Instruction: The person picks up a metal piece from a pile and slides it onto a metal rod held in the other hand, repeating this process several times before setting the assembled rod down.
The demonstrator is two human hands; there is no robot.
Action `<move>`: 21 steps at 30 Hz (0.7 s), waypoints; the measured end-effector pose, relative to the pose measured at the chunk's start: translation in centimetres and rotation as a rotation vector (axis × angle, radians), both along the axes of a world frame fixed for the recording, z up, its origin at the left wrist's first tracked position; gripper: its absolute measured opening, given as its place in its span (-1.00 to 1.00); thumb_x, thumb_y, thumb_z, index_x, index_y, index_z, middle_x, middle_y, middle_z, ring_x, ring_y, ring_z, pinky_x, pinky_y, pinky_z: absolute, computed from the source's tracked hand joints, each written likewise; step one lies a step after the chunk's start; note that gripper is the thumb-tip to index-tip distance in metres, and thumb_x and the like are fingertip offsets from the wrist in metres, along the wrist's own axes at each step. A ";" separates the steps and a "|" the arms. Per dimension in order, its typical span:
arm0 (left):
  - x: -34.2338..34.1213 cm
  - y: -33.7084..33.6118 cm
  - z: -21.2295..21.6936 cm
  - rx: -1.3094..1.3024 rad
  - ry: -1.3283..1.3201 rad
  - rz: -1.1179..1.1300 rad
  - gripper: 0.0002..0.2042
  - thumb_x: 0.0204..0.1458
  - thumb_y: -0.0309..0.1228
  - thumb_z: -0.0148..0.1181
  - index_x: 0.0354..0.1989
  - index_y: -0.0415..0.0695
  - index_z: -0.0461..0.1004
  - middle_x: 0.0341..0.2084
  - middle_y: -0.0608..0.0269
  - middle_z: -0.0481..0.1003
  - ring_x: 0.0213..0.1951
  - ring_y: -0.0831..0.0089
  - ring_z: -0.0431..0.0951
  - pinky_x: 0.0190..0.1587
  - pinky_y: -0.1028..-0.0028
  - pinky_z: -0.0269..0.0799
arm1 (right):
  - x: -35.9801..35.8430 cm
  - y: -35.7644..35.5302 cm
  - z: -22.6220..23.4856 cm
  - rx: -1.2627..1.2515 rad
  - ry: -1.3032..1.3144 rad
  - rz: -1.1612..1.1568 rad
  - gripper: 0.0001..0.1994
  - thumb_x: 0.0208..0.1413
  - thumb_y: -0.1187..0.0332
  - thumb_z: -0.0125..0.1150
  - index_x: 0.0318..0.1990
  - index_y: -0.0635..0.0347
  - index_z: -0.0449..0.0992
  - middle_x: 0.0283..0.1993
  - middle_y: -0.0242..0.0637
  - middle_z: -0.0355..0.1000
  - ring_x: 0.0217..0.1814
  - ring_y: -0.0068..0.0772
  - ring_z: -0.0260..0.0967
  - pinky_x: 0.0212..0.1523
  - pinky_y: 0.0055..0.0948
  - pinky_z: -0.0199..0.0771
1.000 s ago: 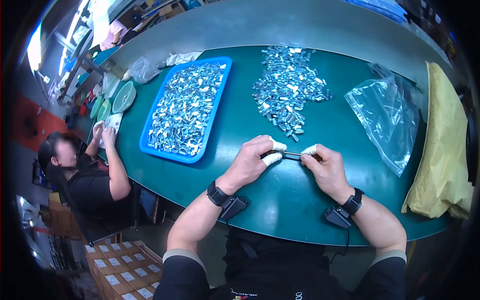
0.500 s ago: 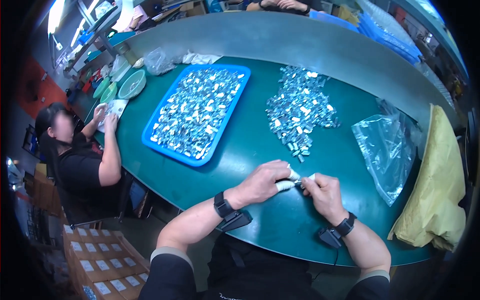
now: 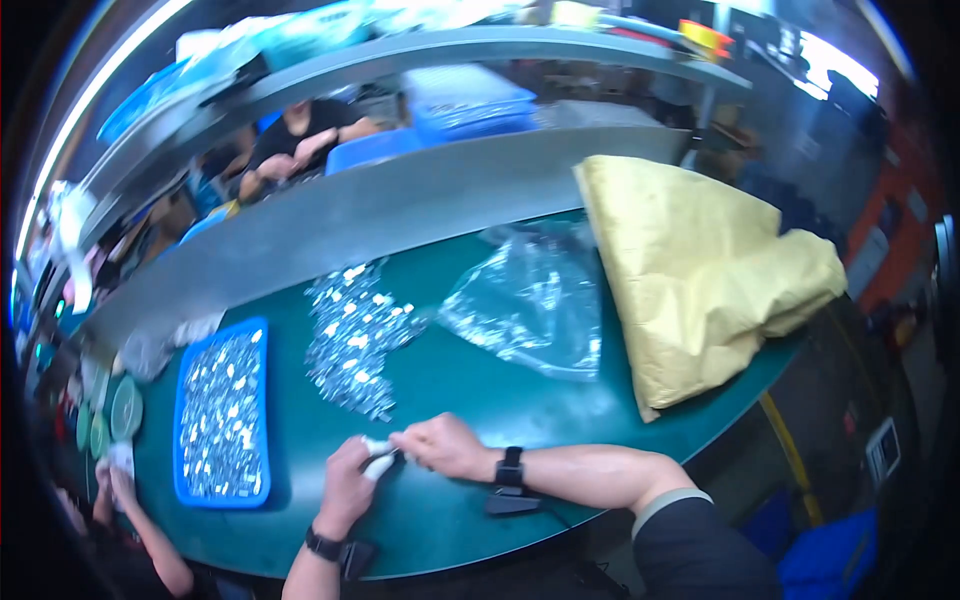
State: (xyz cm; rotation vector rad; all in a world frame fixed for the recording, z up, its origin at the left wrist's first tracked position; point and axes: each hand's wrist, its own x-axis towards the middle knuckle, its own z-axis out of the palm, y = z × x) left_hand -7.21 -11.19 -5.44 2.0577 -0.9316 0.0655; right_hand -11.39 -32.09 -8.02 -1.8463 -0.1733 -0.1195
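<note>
Over the near part of the green table, my two hands meet fingertip to fingertip. White wrapping covers fingers of my left hand, which is closed in a pinch. My right hand pinches at the same spot from the right. Something small and dark shows between the fingertips, too small and blurred to name. Just beyond my hands lies a loose pile of small shiny metal pieces. Left of it, a blue tray is filled with similar pieces.
A clear plastic bag lies right of the pile, beside a large yellow sack. A grey partition borders the table's far side. Green bowls and a co-worker's hands are at far left. Another person sits beyond the partition.
My view has swung to the right, so the tray and pile appear further left and the yellow sack shows fully. My hands stay pinched together.
</note>
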 end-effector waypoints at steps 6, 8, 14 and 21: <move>1.3 0.5 0.3 0.038 -0.027 0.047 -0.85 0.03 -0.59 0.39 -0.22 -0.21 0.64 -0.37 0.12 0.58 -0.31 0.21 0.60 -0.21 0.33 0.50 | 0.1 -0.8 0.0 0.152 0.000 -0.091 -0.51 0.41 0.05 0.13 -0.51 0.21 0.56 -0.62 -0.26 0.51 -0.60 -0.31 0.49 -0.49 -0.25 0.40; 2.9 2.5 0.9 0.015 -0.067 0.127 -0.84 0.03 -0.61 0.37 -0.20 -0.22 0.63 -0.32 0.08 0.59 -0.26 0.19 0.61 -0.16 0.31 0.51 | 0.2 -0.7 -0.4 0.215 -0.001 -0.120 -0.51 0.41 0.06 0.13 -0.52 0.22 0.56 -0.62 -0.26 0.52 -0.59 -0.34 0.49 -0.49 -0.27 0.41; 12.5 16.3 2.6 0.240 -0.350 0.542 -0.79 0.10 -0.66 0.22 -0.08 -0.26 0.58 -0.11 -0.02 0.59 0.01 0.03 0.58 0.17 0.20 0.43 | -0.3 0.2 0.3 0.306 -0.053 -0.083 -0.52 0.39 0.07 0.18 -0.51 0.24 0.55 -0.61 -0.25 0.52 -0.59 -0.43 0.49 -0.48 -0.32 0.43; 10.7 3.6 3.6 0.262 -0.457 0.214 -0.63 0.04 -0.50 0.42 0.06 -0.14 0.59 -0.04 0.00 0.59 0.07 0.01 0.56 0.18 0.19 0.45 | -0.2 -2.1 -0.6 -0.179 -0.263 0.153 -0.50 0.30 0.09 0.23 -0.63 0.22 0.41 -0.67 -0.11 0.33 -0.63 -0.04 0.31 -0.53 -0.13 0.24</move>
